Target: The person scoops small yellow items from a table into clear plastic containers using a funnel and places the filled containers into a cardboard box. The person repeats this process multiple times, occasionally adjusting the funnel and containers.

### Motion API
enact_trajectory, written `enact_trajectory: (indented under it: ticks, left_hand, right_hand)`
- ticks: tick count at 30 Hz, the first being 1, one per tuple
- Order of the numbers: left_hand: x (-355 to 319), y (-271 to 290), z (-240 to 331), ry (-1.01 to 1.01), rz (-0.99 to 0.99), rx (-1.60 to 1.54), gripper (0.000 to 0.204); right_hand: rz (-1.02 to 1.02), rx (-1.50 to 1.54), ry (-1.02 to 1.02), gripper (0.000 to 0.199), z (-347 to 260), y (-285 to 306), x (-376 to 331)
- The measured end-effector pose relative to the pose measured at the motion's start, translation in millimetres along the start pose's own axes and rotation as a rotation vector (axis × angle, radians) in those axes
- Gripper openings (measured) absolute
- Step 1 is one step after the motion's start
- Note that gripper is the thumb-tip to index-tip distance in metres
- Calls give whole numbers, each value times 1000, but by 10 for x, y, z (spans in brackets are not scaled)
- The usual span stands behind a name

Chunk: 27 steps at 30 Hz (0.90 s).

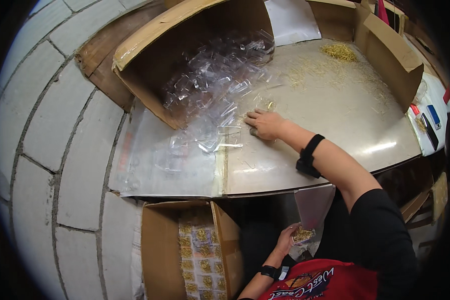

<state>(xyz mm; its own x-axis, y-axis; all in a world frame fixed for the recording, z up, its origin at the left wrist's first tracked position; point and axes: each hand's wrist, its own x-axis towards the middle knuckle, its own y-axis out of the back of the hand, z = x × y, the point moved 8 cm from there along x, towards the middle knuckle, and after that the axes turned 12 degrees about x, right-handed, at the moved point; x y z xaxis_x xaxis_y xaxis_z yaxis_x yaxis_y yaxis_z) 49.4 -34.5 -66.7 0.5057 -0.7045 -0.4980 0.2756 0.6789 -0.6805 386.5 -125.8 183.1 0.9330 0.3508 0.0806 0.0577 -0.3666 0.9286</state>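
Right hand (266, 124): lying palm-down, fingers gathered over small gold pieces (269, 106) on the tabletop (335, 130), just beside clear plastic cases (220, 80) spilling from a tipped cardboard box (150, 55). Left hand (288, 239): gripping a small clear case of gold pieces (302, 234) below the table edge, well apart from the right.

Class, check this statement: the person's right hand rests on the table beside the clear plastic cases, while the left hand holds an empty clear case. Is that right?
Not quite. The head view shows the left hand holding a clear case filled with small gold pieces, not empty. The right hand does rest on the table beside the clear plastic cases.
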Motion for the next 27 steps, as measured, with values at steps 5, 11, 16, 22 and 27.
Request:
enact_trajectory:
  ticks: [5, 11, 16, 22, 27]
  left_hand:
    - [-30, 48, 40, -3, 69, 157, 30]
    - [-66, 27, 22, -23, 23, 125, 36]
    - [-146, -94, 80, -26, 25, 159, 39]
    - [-158, -210, 183, -78, 68, 275, 43]
    - [-129, -333, 228, -11, 143, 310, 46]
  right_hand:
    - [-63, -152, -75, 47, -120, 99, -936]
    - [260, 482, -231, 43, 393, 601, -1968]
    - [399, 217, -380, 48, 717, 513, -1853]
    - [182, 200, -39, 46, -77, 125, -1729]
    - [381, 712, -251, 38, 207, 461, -2119]
